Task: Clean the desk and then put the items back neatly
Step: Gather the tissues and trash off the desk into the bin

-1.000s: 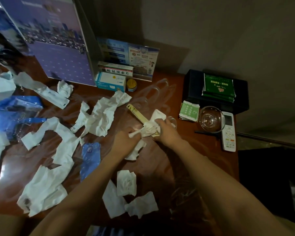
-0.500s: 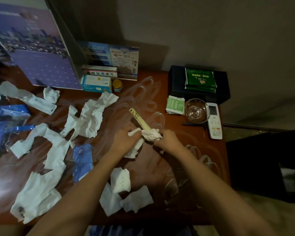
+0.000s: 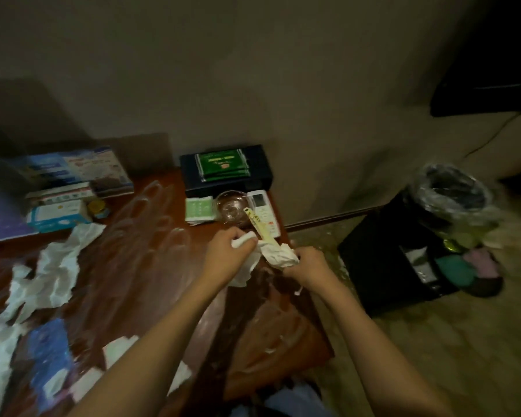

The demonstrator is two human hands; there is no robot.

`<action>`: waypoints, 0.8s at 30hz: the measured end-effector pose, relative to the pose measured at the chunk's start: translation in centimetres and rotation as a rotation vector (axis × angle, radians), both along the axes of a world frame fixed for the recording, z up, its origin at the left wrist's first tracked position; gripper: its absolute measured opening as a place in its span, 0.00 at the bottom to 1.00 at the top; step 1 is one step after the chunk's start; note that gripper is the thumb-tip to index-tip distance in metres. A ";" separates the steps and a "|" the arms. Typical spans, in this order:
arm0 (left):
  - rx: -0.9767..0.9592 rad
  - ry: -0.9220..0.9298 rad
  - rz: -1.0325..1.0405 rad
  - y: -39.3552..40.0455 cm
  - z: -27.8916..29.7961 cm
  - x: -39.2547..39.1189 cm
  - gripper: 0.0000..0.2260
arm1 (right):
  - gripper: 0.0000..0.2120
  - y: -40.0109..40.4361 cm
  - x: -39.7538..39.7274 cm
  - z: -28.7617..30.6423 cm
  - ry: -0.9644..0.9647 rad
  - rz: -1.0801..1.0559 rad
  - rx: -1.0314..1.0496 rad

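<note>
Above the desk's right edge, left of the bin, both hands clutch waste: left hand a tissue scrap, right hand the wad wrapping a yellow stick. Best to bundle everything tight before carrying it binward; more tissues litter the desk farther from the bin.

A single head-worn view looks forward and steeply down from above the worktop; it sits close over both forearms, takes in the worktop's right end, the wall behind and the floor to the right.
</note>
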State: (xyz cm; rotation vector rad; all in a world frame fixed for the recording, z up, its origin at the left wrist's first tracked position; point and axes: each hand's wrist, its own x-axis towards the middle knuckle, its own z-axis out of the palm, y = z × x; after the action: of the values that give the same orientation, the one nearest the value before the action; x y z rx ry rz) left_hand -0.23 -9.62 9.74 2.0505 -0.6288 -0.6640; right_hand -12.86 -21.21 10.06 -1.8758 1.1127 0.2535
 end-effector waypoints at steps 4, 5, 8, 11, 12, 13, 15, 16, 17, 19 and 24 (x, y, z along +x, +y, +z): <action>-0.021 0.002 -0.126 -6.2 0.7 -7.3 0.06 | 0.12 -4.8 -8.2 1.5 -0.032 -0.145 -0.047; -0.027 0.003 -0.157 -7.9 0.7 -9.1 0.06 | 0.13 -6.0 -10.4 1.5 -0.022 -0.179 -0.045; -0.049 -0.005 -0.261 -12.9 1.5 -14.8 0.06 | 0.06 -9.3 -16.7 2.3 0.016 -0.269 -0.024; -0.076 -0.010 -0.417 -17.8 2.7 -20.5 0.05 | 0.08 -12.0 -22.8 3.4 0.008 -0.334 -0.053; -0.078 -0.003 -0.477 -19.2 2.9 -22.4 0.05 | 0.10 -12.5 -24.7 3.9 0.015 -0.350 -0.084; -0.082 -0.002 -0.530 -20.6 3.0 -24.0 0.04 | 0.11 -13.1 -26.4 4.2 0.020 -0.366 -0.121; -0.089 -0.037 -0.618 -23.2 3.0 -27.0 0.05 | 0.13 -14.3 -29.7 4.7 0.018 -0.422 -0.183; -0.083 -0.043 -0.663 -24.6 3.0 -28.4 0.06 | 0.14 -14.8 -31.2 5.0 0.014 -0.456 -0.207; -0.079 -0.038 -0.710 -25.9 3.1 -29.9 0.07 | 0.16 -15.4 -32.6 5.2 0.005 -0.489 -0.226; -0.090 -0.060 -0.788 -28.3 3.3 -32.4 0.09 | 0.17 -16.6 -34.9 5.5 -0.017 -0.541 -0.265; -0.093 -0.025 -0.861 -33.0 2.9 -36.5 0.07 | 0.14 -19.5 -38.9 4.9 -0.058 -0.631 -0.293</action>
State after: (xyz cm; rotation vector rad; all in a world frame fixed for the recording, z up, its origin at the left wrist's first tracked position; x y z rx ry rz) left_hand -36.73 -42.59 12.67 1.6464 -1.5529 -1.0573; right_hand -51.81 -40.75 14.99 -1.6557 1.7009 -0.3363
